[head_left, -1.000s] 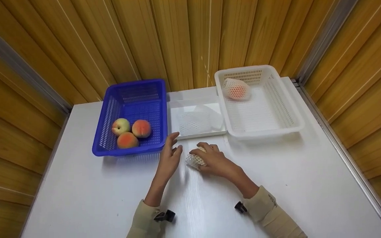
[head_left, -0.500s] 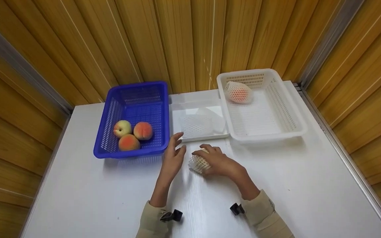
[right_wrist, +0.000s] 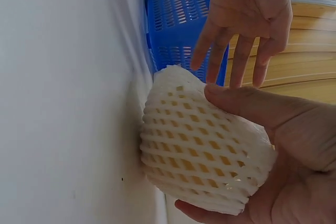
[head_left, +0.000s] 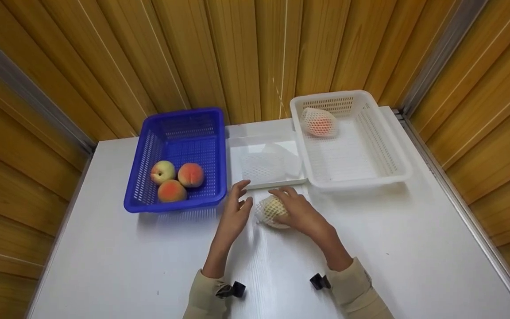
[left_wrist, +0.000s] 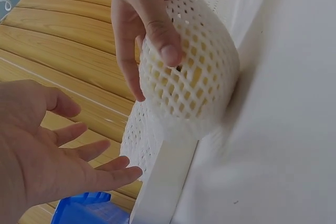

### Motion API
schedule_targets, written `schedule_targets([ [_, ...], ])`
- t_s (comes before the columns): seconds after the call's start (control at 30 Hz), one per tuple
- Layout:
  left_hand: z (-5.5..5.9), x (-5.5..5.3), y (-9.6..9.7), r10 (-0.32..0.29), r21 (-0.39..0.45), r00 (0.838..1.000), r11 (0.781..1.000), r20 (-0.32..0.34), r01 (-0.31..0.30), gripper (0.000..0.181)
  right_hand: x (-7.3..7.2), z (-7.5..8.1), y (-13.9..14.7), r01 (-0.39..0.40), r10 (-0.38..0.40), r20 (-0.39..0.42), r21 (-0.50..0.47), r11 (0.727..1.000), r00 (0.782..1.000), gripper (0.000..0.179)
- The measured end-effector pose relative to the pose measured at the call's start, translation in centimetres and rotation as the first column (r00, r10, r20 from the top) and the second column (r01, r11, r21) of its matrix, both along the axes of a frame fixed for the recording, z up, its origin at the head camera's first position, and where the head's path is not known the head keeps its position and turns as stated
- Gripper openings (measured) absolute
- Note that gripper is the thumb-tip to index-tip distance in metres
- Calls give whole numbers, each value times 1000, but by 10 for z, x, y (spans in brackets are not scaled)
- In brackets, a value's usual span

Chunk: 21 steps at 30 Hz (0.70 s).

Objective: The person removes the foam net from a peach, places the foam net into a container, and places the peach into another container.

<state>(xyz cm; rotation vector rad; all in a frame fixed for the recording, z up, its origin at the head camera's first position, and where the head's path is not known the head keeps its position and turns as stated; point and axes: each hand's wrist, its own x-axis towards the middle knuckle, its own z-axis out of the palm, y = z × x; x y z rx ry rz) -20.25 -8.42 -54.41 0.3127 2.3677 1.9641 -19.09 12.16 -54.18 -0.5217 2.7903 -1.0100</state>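
Note:
A pale yellow peach in a white foam net sleeve (head_left: 272, 210) rests on the white table in front of the shallow tray. My right hand (head_left: 301, 213) grips it from the right, with the thumb and fingers curled round its sides, as the right wrist view of the netted peach (right_wrist: 197, 145) shows. Just to the left, my left hand (head_left: 233, 215) is held with relaxed, spread fingers and touches nothing. In the left wrist view a gap separates the left hand (left_wrist: 58, 150) from the net (left_wrist: 194, 77).
Three peaches (head_left: 171, 190) lie in a blue basket (head_left: 219, 155) at the left. A white tray (head_left: 277, 184) with foam nets (head_left: 261, 166) stands in the middle. At the right, a white basket (head_left: 357, 179) contains one netted peach (head_left: 320, 123). Wooden panels (head_left: 237, 57) rise behind the table.
My right hand has shifted slightly right with the netted peach, and more of the yellow fruit shows. My left hand has moved a little right, still holding nothing.

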Motion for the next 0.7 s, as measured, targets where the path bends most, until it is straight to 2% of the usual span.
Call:
schedule_targets([
  [0.07,0,1,1,-19,-31,1000,999,16,19,45,1,-2,1,-6,5,-44,-1,1000,999,59],
  [0.13,-1,2,3,-33,-62,999,997,31,35,46,2,-3,2,-30,30,-42,3,1000,999,57],
  [0.3,-4,3,4,-43,-104,998,993,42,48,47,5,-6,2,-91,91,40,-5,996,995,79],
  [0.37,-4,3,4,-40,-104,998,994,43,44,47,4,-8,1,-87,87,17,-6,996,996,84],
  [0.53,-4,2,5,-48,-99,998,994,49,52,47,-2,-13,2,-36,35,-58,-17,999,998,81],
  [0.7,-3,2,4,-62,-89,997,994,37,65,48,-3,-6,7,-16,9,-78,-79,997,997,81],
])
